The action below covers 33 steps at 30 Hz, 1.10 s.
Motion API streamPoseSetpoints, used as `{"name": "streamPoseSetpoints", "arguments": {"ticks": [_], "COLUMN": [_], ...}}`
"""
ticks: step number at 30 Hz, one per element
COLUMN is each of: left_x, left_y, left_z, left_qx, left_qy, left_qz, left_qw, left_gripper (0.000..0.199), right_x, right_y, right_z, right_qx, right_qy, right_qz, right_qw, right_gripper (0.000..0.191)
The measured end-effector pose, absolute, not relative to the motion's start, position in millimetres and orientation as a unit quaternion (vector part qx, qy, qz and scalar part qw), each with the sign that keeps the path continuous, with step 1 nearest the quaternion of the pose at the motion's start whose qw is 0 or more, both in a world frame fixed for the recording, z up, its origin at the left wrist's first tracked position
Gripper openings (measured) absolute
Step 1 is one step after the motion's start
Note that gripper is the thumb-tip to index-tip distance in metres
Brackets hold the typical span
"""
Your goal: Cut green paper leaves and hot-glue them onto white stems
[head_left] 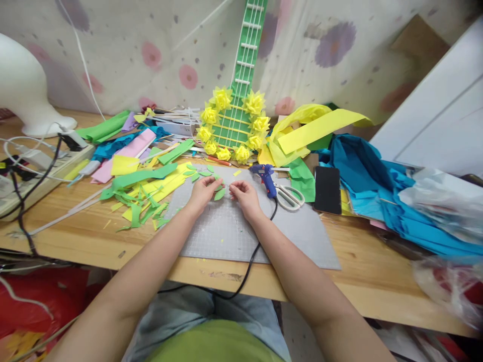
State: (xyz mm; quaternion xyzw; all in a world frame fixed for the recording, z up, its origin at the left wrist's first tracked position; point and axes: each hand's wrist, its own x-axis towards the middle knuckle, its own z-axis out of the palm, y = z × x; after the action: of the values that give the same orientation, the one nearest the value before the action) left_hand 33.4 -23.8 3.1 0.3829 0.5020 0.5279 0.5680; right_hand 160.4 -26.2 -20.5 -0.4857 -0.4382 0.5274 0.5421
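Observation:
Over the grey cutting mat point(226, 236), my left hand point(204, 193) is closed in a pinch on a small sprig of green paper leaves point(219, 193). My right hand point(244, 195) is pinched just to the right of it; whatever lies between its fingertips is too small to make out. Behind my left hand, more green paper leaves point(195, 176) lie on the mat's back edge. A blue glue gun point(264, 177) rests right of my right hand, beside white-handled scissors point(290, 197).
A green paper guitar point(231, 125) edged with yellow paper flowers leans against the wall. Green and yellow scraps point(141, 196) lie left, near a power strip point(49, 173). A black phone point(327, 189) and blue crepe paper point(362, 166) lie right. The glue gun's cord point(252, 261) crosses the mat.

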Motion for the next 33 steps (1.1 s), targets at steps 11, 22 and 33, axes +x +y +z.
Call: {"name": "streamPoseSetpoints", "arguments": {"ticks": [11, 22, 33], "left_x": [33.1, 32.6, 32.8], "left_y": [-24.2, -23.3, -22.4], "left_z": [0.5, -3.6, -4.3], "left_qx": [0.425, 0.440, 0.436], "left_qy": [0.500, 0.489, 0.489], "left_qz": [0.537, 0.531, 0.532], "left_qw": [0.530, 0.534, 0.536], "left_gripper": [0.028, 0.029, 0.031], "right_x": [160.6, 162.5, 161.3], "right_y": [-28.6, -28.3, -29.1], "right_z": [-16.3, -17.5, -12.6], "right_qx": [-0.470, -0.443, -0.457], "right_qy": [-0.407, -0.383, -0.393], "right_qz": [0.552, 0.575, 0.573], "right_qw": [0.555, 0.571, 0.555], "right_gripper": [0.022, 0.026, 0.019]}}
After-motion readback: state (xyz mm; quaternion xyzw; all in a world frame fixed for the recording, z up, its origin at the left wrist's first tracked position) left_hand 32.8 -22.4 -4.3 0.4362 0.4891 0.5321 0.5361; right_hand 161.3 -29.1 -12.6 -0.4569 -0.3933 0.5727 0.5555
